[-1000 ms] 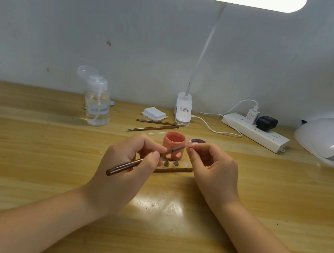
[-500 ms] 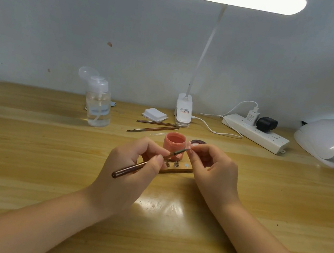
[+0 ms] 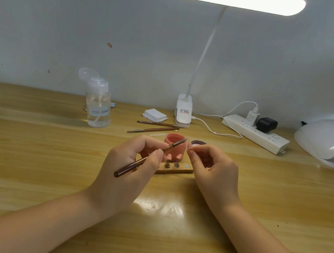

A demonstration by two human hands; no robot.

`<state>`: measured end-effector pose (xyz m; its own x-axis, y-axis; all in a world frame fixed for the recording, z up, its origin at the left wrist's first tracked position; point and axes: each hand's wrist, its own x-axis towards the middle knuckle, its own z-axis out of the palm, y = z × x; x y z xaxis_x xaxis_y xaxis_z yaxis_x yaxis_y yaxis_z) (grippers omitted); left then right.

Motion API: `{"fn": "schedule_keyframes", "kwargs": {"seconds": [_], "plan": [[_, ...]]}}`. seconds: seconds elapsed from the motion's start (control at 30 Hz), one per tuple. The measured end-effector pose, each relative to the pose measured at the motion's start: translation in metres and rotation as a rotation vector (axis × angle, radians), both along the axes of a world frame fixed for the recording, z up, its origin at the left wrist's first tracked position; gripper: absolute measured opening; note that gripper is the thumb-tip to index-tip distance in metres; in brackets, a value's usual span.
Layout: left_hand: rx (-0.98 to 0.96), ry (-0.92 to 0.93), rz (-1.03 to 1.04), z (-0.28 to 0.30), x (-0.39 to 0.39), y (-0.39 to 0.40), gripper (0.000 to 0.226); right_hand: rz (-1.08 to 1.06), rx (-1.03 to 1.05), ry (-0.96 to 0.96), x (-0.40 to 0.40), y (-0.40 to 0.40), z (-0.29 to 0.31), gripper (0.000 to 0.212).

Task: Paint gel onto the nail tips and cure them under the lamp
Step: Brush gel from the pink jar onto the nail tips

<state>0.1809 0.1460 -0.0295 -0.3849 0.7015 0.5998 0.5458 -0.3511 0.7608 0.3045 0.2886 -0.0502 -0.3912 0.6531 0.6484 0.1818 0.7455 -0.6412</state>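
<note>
Both hands work close together at mid-counter. Left hand [image 3: 130, 164] pinches a dark-handled brush [image 3: 149, 159] like a pen, its bristle end angled up over the open coral gel pot [image 3: 175, 144], probably to load or wipe colour. Right hand [image 3: 210, 167] has its fingers curled, thumb and forefinger pinching something small and pale, likely a nail tip, though it is too small to be sure; holding it near the brush suits painting. Below them a wooden stand [image 3: 176, 170] carries two visible nail tips [image 3: 173, 156] on pegs, upright for access. Two spare brushes [image 3: 154, 127] lie behind. One curing lamp [image 3: 333, 142] waits at far right, well apart. One clear pump bottle [image 3: 98, 105] stands left.
</note>
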Motion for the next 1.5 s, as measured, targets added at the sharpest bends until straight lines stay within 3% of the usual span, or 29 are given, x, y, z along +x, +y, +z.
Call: {"fn": "schedule_keyframes", "kwargs": {"seconds": [0.67, 0.9, 1.0, 1.3, 1.5], "plan": [[-0.054, 0.050, 0.002, 0.000, 0.002, 0.000, 0.014, -0.002, 0.012, -0.016, 0.000, 0.000, 0.000, 0.010], [0.036, -0.031, 0.023, 0.000, -0.003, -0.004, 0.024, -0.108, -0.182, 0.066, 0.002, 0.006, 0.002, 0.006], [0.041, -0.112, 0.063, -0.002, -0.009, -0.003, 0.017, -0.103, -0.278, 0.081, 0.003, 0.008, 0.003, 0.011], [0.035, -0.149, 0.096, -0.006, -0.012, -0.001, 0.015, -0.126, -0.254, -0.211, 0.000, 0.010, 0.000, 0.007], [0.028, -0.141, 0.093, -0.006, -0.012, -0.001, 0.014, -0.117, -0.242, -0.288, -0.002, 0.014, -0.002, 0.013]]}}
